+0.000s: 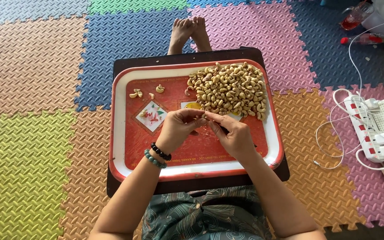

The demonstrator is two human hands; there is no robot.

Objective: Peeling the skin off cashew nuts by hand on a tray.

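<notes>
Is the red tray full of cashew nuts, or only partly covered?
Partly covered. The cashew pile fills only the far right corner of the red tray; a few single nuts lie at far left.

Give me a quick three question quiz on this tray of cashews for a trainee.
1. True or false: the big cashew pile lies at the tray's far right.
2. Which wrist wears bead bracelets: A left, B right?
3. Where do the left hand and right hand meet?

Key: 1 true. 2 A. 3 Over the tray's middle, fingertips together, seemingly on one small nut.
</notes>
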